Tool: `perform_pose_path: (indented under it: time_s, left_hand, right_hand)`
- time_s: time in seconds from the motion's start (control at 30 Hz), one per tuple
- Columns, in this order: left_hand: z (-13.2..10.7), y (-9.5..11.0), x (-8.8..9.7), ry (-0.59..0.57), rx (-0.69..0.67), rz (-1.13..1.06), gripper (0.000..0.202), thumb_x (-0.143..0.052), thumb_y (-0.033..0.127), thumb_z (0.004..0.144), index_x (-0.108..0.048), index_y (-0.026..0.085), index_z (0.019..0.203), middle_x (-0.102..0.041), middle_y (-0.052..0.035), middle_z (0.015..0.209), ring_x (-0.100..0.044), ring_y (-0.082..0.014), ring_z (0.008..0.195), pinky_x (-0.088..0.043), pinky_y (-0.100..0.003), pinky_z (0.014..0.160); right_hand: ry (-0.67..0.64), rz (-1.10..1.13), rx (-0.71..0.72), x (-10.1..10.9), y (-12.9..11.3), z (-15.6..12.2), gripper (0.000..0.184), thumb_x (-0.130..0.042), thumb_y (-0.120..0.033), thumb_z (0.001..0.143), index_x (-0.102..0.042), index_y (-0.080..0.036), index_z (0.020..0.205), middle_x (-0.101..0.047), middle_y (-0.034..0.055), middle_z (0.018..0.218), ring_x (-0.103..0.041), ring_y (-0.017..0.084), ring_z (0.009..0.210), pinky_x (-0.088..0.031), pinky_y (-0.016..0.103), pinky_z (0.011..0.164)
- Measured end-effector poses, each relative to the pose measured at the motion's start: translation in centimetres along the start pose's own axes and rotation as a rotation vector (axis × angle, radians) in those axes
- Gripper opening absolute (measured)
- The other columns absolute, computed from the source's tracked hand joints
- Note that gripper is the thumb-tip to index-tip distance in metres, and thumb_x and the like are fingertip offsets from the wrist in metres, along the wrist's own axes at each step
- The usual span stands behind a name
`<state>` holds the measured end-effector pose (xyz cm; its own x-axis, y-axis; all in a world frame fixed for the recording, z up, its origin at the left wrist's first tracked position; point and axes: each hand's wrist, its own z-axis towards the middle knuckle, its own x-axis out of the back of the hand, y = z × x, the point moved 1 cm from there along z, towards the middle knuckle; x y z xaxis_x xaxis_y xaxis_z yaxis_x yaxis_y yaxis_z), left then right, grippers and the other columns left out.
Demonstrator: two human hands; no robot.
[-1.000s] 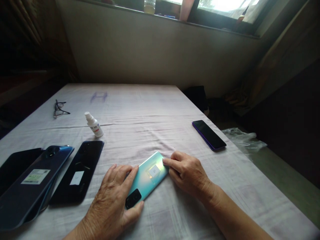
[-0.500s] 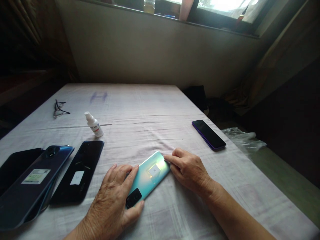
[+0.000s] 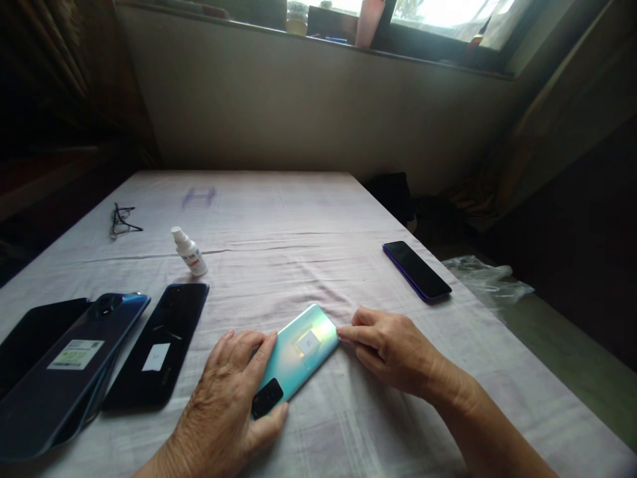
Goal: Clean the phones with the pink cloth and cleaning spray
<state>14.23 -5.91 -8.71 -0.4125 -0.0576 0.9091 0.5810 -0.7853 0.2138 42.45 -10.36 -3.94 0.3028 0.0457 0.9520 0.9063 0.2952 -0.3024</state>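
A teal phone (image 3: 297,355) lies back-up on the cloth-covered table (image 3: 279,259), with a small white sticker on its back and its dark camera block toward me. My left hand (image 3: 229,398) grips its near end, fingers along the left edge and thumb under the camera block. My right hand (image 3: 393,352) has its fingers curled, and the fingertips press against the phone's far right corner.
To the left lie a black phone (image 3: 156,345) with a white sticker, a blue phone (image 3: 64,372) stacked on another dark one, a small white spray bottle (image 3: 189,251) and glasses (image 3: 121,220). A purple-edged phone (image 3: 417,271) rests near the table's right edge. A plastic bag (image 3: 485,279) lies on the floor.
My right hand's fingertips have slid from the top of the phone's far end to its right corner. The view has dropped slightly. The left hand holds still.
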Motion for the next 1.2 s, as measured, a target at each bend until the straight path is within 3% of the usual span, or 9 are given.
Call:
perform_pose_path:
  time_s: [0.27, 0.8, 1.03, 1.2]
  left_hand:
    - [0.3, 0.1, 0.3, 0.022, -0.006, -0.006, 0.072, -0.066, 0.031, 0.076, -0.044, 0.022, 0.144, -0.061, -0.0110, 0.127, -0.057, -0.0338, 0.119, -0.038, -0.055, 0.113]
    - [0.5, 0.2, 0.5, 0.029, -0.028, 0.010, 0.069, -0.067, 0.031, 0.076, -0.049, 0.017, 0.140, -0.062, -0.0129, 0.124, -0.059, -0.0349, 0.116, -0.039, -0.058, 0.111]
    - [0.3, 0.1, 0.3, 0.020, 0.023, -0.015, 0.069, -0.066, 0.034, 0.076, -0.048, 0.022, 0.141, -0.062, -0.0101, 0.125, -0.057, -0.0332, 0.118, -0.037, -0.056, 0.114]
    - [0.3, 0.2, 0.3, 0.022, 0.000, -0.008, 0.069, -0.066, 0.033, 0.075, -0.048, 0.020, 0.141, -0.062, -0.0114, 0.124, -0.058, -0.0339, 0.116, -0.038, -0.058, 0.112]
  right_hand:
    - [0.132, -0.063, 0.061, -1.3, -1.0, 0.7, 0.030, -0.055, -0.010, 0.088, -0.072, -0.025, 0.108, -0.063, 0.0023, 0.086, -0.059, 0.015, 0.074, -0.041, 0.024, 0.066]
    - [0.076, 0.028, 0.162, -0.9, -1.5, 0.3, 0.029, -0.059, -0.010, 0.088, -0.075, -0.027, 0.105, -0.064, 0.0002, 0.083, -0.058, 0.013, 0.070, -0.038, 0.022, 0.063]
    - [0.078, 0.009, 0.099, -0.2, 0.5, -0.3, 0.026, -0.060, -0.013, 0.091, -0.077, -0.029, 0.103, -0.065, -0.0003, 0.082, -0.061, 0.011, 0.070, -0.040, 0.021, 0.063]
    - [0.074, -0.012, 0.098, 0.0, 0.8, -0.5, 0.029, -0.056, -0.012, 0.093, -0.076, -0.029, 0.106, -0.064, 0.0003, 0.082, -0.061, 0.012, 0.070, -0.040, 0.021, 0.064]
